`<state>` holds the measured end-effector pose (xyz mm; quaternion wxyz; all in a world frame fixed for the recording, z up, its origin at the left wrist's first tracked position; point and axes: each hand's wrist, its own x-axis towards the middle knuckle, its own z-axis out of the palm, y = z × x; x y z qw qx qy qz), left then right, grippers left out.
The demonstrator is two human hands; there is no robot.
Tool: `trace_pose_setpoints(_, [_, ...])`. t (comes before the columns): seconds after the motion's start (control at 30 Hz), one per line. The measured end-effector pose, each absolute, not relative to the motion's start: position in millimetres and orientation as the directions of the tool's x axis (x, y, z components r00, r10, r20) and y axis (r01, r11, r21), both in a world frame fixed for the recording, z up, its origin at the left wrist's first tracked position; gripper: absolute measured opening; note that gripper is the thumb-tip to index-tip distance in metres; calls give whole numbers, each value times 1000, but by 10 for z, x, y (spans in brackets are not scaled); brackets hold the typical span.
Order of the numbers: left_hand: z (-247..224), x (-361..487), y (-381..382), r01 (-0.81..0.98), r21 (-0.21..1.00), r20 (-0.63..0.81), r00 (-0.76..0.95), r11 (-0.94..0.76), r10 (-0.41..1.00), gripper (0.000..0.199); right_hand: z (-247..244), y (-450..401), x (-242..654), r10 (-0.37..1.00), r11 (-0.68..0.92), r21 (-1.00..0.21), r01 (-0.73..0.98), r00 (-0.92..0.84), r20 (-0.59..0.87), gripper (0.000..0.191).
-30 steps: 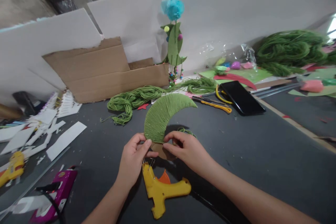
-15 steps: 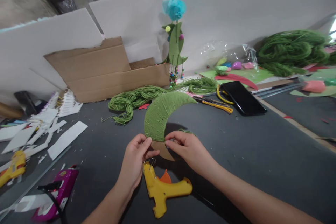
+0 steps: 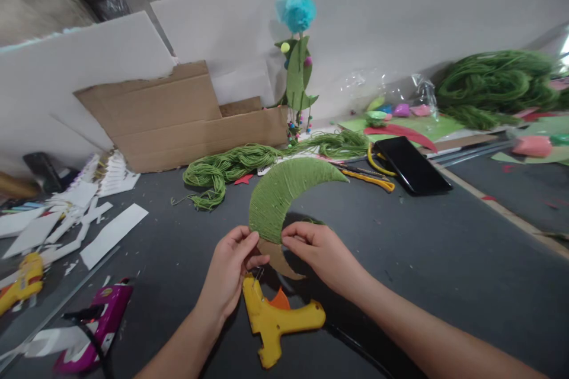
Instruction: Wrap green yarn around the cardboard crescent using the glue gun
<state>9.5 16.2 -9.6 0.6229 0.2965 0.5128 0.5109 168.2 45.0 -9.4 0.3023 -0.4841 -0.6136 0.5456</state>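
Observation:
A cardboard crescent moon (image 3: pixel 276 259) stands tilted above the dark table, its upper part closely wrapped in green yarn (image 3: pixel 272 198). Bare brown cardboard shows on the lower tip. My left hand (image 3: pixel 232 263) is closed, pinching the crescent's outer edge where the wrapping ends. At the inner edge, opposite, the thumb and fingers of my right hand (image 3: pixel 313 249) are pinched together on the yarn; a bit of loose strand shows behind that hand, the rest is hidden. Just below the crescent lies a yellow glue gun (image 3: pixel 284 320) with an orange trigger.
Behind the crescent lie a green yarn hank (image 3: pixel 231 166), a yellow cutter (image 3: pixel 371 180) and a black phone (image 3: pixel 413 166). Cardboard (image 3: pixel 178 124) leans at the back beside a hanging flower ornament (image 3: pixel 297 71). White scraps (image 3: pixel 113 237), a purple device (image 3: pixel 95 328) and another glue gun (image 3: pixel 22 284) lie left.
The crescent has tilted slightly clockwise, its upper tip shifting right and a little down. My right hand has moved slightly right with it; my left hand keeps its pinch.

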Motion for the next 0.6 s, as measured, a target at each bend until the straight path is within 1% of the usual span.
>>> trace_pose_setpoints(0.13, [-90, 98, 152, -356, 889, -331, -65, 288, 942, 15, -111, 452, 1686, 929, 19, -952, 307, -358, -97, 12])
trace_pose_setpoints(0.27, [-103, 101, 151, -377, 884, -325, -73, 276, 943, 18, -105, 473, 1699, 919, 20, -966, 257, -386, -84, 11])
trace_pose_setpoints(0.33, [-104, 100, 148, -384, 880, -325, -59, 279, 944, 17, -88, 484, 1709, 921, -22, -972, 233, -374, -111, 10])
trace_pose_setpoints(0.47, [-93, 87, 136, -387, 876, -326, -37, 287, 945, 15, -57, 486, 1727, 898, -165, -973, 161, -384, -216, 14])
trace_pose_setpoints(0.6, [-85, 77, 126, -387, 889, -287, -51, 246, 956, 15, -59, 475, 1717, 884, -235, -966, 109, -389, -259, 17])
